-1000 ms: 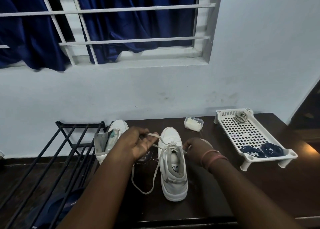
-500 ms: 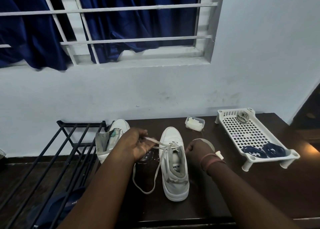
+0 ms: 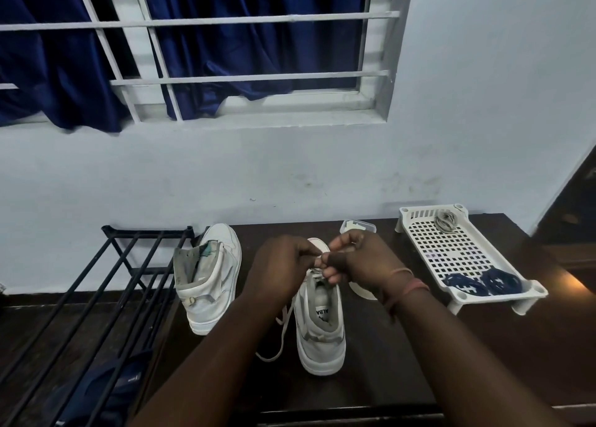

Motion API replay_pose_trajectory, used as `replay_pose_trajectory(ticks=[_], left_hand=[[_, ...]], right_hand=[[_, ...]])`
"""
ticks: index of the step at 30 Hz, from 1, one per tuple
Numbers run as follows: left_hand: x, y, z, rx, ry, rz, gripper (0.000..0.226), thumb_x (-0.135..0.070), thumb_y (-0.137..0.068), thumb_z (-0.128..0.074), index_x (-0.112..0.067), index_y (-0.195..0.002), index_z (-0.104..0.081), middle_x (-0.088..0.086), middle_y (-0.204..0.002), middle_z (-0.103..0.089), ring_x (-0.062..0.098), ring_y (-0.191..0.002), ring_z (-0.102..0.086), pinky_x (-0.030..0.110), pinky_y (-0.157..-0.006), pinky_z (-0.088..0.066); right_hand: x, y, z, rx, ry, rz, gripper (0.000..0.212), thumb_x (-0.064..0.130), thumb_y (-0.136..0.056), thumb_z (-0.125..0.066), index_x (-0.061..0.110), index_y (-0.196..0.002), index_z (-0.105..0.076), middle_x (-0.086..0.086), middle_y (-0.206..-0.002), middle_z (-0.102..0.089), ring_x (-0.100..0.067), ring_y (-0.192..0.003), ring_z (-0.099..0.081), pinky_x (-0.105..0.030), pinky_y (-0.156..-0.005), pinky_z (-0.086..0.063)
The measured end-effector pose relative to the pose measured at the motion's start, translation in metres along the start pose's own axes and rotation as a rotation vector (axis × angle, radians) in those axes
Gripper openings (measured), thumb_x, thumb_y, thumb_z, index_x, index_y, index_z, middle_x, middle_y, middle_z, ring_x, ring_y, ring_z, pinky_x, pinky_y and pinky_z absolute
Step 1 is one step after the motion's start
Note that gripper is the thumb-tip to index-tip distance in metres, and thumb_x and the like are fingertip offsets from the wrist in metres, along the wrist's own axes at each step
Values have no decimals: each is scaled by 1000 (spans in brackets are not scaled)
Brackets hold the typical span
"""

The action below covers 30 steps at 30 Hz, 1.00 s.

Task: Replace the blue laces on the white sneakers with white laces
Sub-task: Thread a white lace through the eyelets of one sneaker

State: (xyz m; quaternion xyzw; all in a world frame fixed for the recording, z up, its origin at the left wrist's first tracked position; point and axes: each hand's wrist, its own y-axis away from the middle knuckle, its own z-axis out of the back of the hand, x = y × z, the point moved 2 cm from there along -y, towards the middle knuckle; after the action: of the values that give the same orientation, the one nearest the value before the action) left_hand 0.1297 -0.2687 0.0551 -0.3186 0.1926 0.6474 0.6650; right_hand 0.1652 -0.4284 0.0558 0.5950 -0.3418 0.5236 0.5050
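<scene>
- Head view shows us both hands meeting over the tongue of the nearer white sneaker point(image 3: 321, 326), which stands on the dark tabletop point(image 3: 483, 346) with its heel toward us.
- Our left hand point(image 3: 280, 270) is curled closed above the sneaker's lacing area; its fingers point(image 3: 306, 249) appear pinched on the white lace point(image 3: 283, 325), though the exact contact is hidden behind the knuckles.
- Our right hand point(image 3: 361, 259) sits just beside the left, touching it, with its fingers bent inward and pinched at the top eyelets; we take them to be gripping the same lace, but the strand between them is too small to make out.
- A loose length of the white lace hangs down the sneaker's left side and loops onto the tabletop.
- The second white sneaker point(image 3: 209, 275) stands to the left, near the tabletop's edge, its tongue pulled open; we see no lace in it.
- The blue laces point(image 3: 480, 283) lie bundled at the near end of a white perforated tray point(image 3: 451, 252) on the right, well apart from the sneakers.
- A small grey coil point(image 3: 446, 221) rests at the tray's far end.
- A small clear box point(image 3: 358, 225) sits behind our right hand.
- A black metal rack point(image 3: 96, 297) stands left of the tabletop.
</scene>
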Motion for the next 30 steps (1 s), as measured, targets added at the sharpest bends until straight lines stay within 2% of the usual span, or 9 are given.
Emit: replay_pose_trajectory(ticks=[2,5,7,10,14,18,21,25,30], left_hand=[[0,3,-4,2,10,53,8,-26,-81,-75,-30,-84,-80,-12,-76,-75,4,-74,-68,33,-74,-55],[-1,5,-14,21,-51,66,9,-27,-80,-73,-31,-81,-81,-12,-79,-75,2,-77,-66,27,-74,-53],[-2,7,-22,23,-156,32,10,-31,-79,-72,-32,-83,-81,-6,-84,-74,9,-81,-64,29,-74,-50],[-2,10,-32,-13,-348,-18,22,-37,-77,-61,-28,-81,-80,0,-85,-66,22,-82,-62,35,-72,-51],[-7,15,-41,-65,-468,-50,28,-38,-78,-56,-23,-78,-79,2,-84,-59,23,-79,-58,37,-67,-51],[-9,15,-45,-94,-516,-52,29,-36,-81,-54,-19,-77,-77,3,-88,-59,24,-83,-56,34,-67,-49],[-9,14,-44,-119,-538,-41,32,-35,-83,-51,-14,-76,-74,4,-90,-59,26,-86,-56,35,-69,-47],[-9,11,-42,-41,-561,-79,35,-42,-87,-51,-19,-88,-77,3,-99,-59,25,-96,-53,33,-73,-43],[-15,12,-40,-15,-593,-92,28,-37,-93,-50,-24,-94,-75,-2,-108,-59,24,-105,-52,34,-81,-39]], right_hand=[[-9,-3,7,-22,127,-63,20,3,-81,-75,-1,-93,-59,-19,-64,-66,-22,-47,-58,-26,-46,-50],[-22,-4,12,-12,454,-142,26,25,-70,-84,6,-77,-67,-13,-54,-64,-21,-46,-55,-27,-52,-45],[-26,-5,12,-10,403,-212,22,20,-76,-81,2,-79,-69,-18,-61,-66,-25,-51,-59,-34,-59,-51],[-27,-4,14,34,120,-375,10,-1,-90,-62,-10,-93,-66,-23,-79,-65,-26,-60,-61,-38,-67,-58],[-36,-5,20,67,-15,-462,20,-1,-96,-53,3,-79,-61,-16,-84,-64,-22,-69,-62,-39,-81,-57],[-35,-6,21,63,-9,-451,10,0,-94,-58,0,-90,-66,-19,-92,-66,-24,-73,-64,-37,-76,-59],[-30,-5,19,91,3,-430,17,0,-91,-63,-7,-106,-67,-21,-99,-67,-27,-81,-65,-40,-83,-59],[-25,-2,19,102,19,-394,14,0,-96,-53,-5,-101,-65,-25,-93,-65,-28,-75,-64,-43,-83,-58],[-24,0,14,84,72,-354,11,-2,-96,-53,-1,-87,-60,-20,-74,-60,-22,-57,-59,-36,-65,-58]])
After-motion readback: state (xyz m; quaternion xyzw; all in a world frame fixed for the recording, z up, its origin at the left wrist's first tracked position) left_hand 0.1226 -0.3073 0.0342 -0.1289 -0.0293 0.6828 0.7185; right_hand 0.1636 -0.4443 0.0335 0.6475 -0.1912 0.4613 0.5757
